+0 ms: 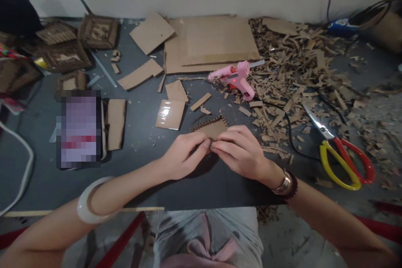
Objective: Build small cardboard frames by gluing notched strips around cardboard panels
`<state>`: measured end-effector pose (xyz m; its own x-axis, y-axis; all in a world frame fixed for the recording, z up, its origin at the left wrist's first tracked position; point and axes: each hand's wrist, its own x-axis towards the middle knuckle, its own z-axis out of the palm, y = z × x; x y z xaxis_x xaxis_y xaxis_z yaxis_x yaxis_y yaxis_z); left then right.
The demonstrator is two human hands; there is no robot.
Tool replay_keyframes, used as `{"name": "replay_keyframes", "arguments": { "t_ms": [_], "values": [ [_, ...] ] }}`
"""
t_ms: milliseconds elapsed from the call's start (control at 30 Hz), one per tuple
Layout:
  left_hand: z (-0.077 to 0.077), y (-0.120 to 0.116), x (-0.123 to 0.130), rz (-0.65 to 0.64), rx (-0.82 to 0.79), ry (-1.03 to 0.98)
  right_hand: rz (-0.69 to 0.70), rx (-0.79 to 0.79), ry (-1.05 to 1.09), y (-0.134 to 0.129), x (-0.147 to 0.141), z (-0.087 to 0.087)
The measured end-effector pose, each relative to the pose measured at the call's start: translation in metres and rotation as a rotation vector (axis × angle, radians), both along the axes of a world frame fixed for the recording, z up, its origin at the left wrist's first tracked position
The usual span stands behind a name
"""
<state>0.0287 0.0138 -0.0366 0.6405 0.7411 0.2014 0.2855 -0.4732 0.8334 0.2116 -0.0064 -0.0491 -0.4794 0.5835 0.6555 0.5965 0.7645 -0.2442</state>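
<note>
A cardboard piece with a ridged, corrugated edge (211, 126) lies near the table's front middle, partly covered by both hands. My left hand (188, 153) pinches at its near side, fingertips closed. From the right, my right hand (240, 148) meets it, with its fingertips also pressed together on the near edge. What lies between the fingertips is small and mostly hidden. Just beyond the hands are a taped cardboard square (170, 114) and a small cardboard strip (200, 102). A pink glue gun (235, 77) rests on its side farther back.
Yellow-and-red scissors (341, 155) lie at the right, beside a black cable and many cardboard scraps (289, 75). Large cardboard sheets (216, 39) are at the back. A phone (81, 130) stands left, near corrugated cardboard frames (98, 31) and a white cable (29, 167).
</note>
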Motion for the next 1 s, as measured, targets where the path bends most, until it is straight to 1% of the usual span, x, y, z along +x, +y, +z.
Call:
{"name": "replay_keyframes", "arguments": {
  "t_ms": [133, 233, 333, 400, 467, 600, 733, 867, 1000],
  "values": [
    [-0.0008, -0.0005, 0.0021, 0.018, -0.056, -0.002, 0.023, -0.047, 0.021, 0.0003, -0.0026, 0.0011],
    [-0.0033, -0.0009, 0.003, 0.021, -0.04, -0.014, 0.073, -0.137, 0.051, 0.0005, -0.0045, 0.0026],
    [-0.0035, -0.0002, 0.0025, 0.029, -0.022, -0.023, 0.119, -0.235, 0.153, 0.0004, -0.0033, 0.0038],
    [-0.002, 0.0008, 0.0017, 0.052, -0.03, -0.01, 0.1, -0.261, 0.214, 0.0004, -0.0013, 0.004],
    [-0.0004, 0.0013, 0.0012, 0.073, -0.029, 0.004, 0.05, -0.227, 0.209, 0.0006, 0.0001, 0.0037],
    [-0.0005, -0.0004, 0.0014, 0.07, -0.022, 0.0, -0.026, -0.075, 0.044, 0.0009, -0.001, 0.0017],
    [-0.003, -0.0033, 0.0022, 0.024, -0.013, -0.046, -0.057, -0.032, -0.041, 0.0003, -0.0041, 0.0013],
    [-0.0031, -0.004, 0.0028, 0.021, 0.0, -0.037, -0.077, -0.015, -0.036, 0.0002, -0.0045, 0.0014],
    [-0.0016, -0.0029, 0.0018, 0.075, -0.015, -0.007, -0.212, -0.011, 0.029, 0.0049, 0.0002, -0.0013]
  ]
}}
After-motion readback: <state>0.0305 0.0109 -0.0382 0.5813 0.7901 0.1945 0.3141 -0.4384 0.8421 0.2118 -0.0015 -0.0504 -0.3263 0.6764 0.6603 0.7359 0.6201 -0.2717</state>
